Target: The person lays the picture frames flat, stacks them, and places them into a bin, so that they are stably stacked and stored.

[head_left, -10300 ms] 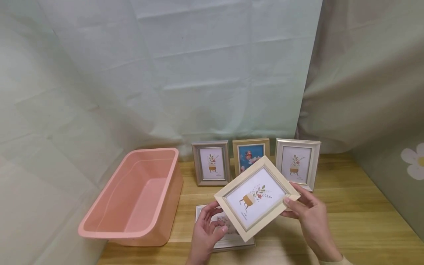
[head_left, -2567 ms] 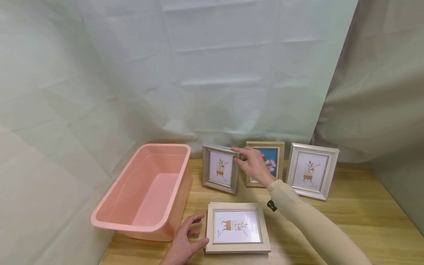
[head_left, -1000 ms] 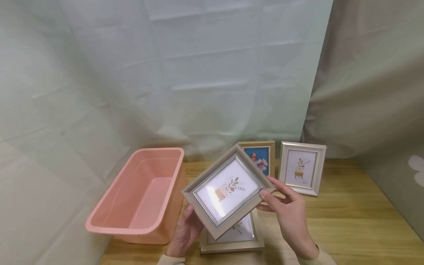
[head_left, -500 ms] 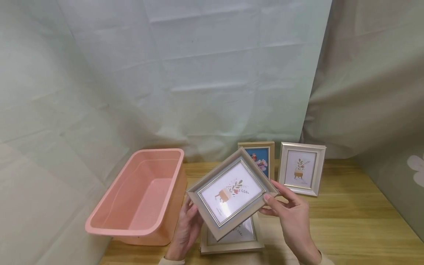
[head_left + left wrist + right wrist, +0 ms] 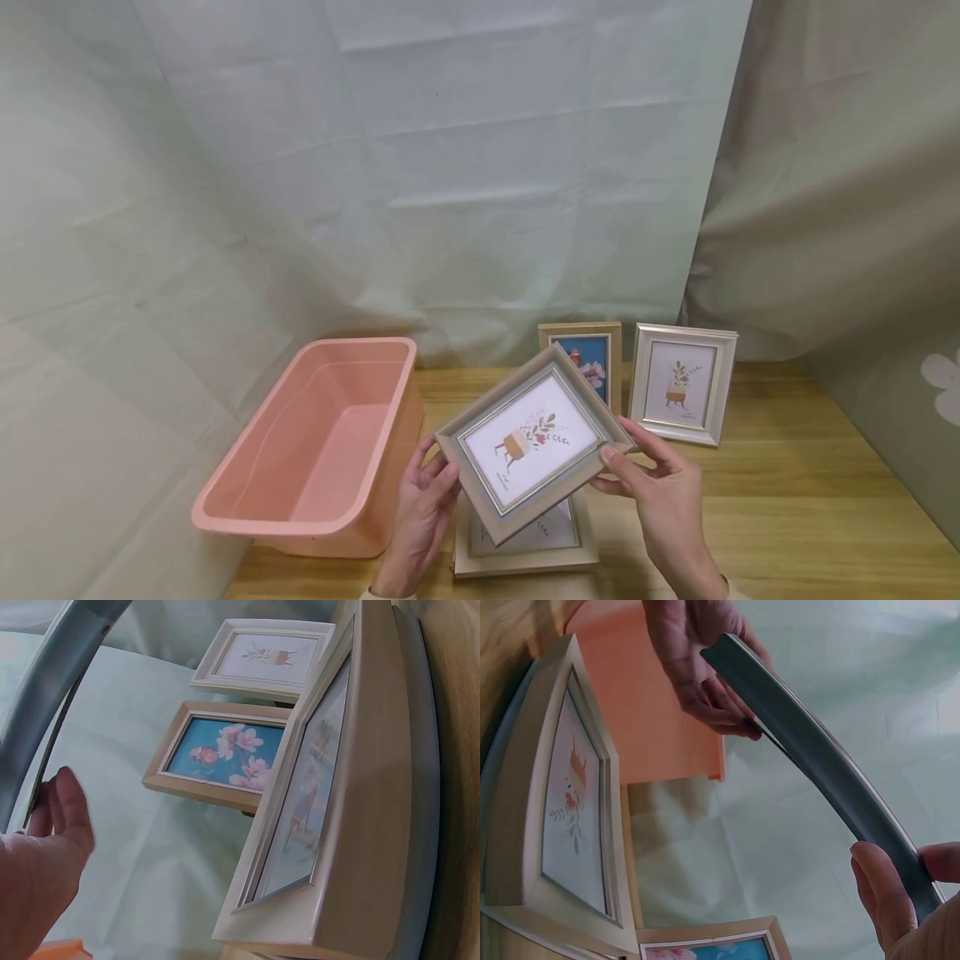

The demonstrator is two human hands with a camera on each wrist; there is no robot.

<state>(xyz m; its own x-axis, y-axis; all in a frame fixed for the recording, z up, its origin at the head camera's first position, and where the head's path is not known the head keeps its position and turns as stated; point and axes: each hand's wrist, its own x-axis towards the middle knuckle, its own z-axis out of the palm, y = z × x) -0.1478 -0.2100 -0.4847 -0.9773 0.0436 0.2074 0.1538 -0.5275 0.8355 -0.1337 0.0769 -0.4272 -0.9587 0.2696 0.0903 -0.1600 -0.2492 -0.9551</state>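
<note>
A grey-silver picture frame (image 5: 517, 437) with a potted-plant print is held tilted above the table. My right hand (image 5: 660, 500) pinches its right corner, thumb on the front and fingers behind, as the right wrist view shows on the frame's side (image 5: 832, 772). At the left corner my left hand (image 5: 423, 508) holds the frame, its fingers (image 5: 67, 802) at a thin dark edge along the back. Beneath lies a stack of frames, a cream picture frame (image 5: 525, 560) on top, partly hidden by the held one. Several prints show the same plant.
A pink plastic tub (image 5: 300, 527) stands to the left. At the back, a gold frame (image 5: 581, 329) with a blue flower picture and a silver-white frame (image 5: 682, 429) stand upright before the cloth backdrop (image 5: 465, 167). The table (image 5: 795, 500) is wood-grained.
The cream frame went onto the stack; the grey frame was then lifted from the back row. Over the last second it has shifted slightly right and down, and my left hand has come further round its left corner.
</note>
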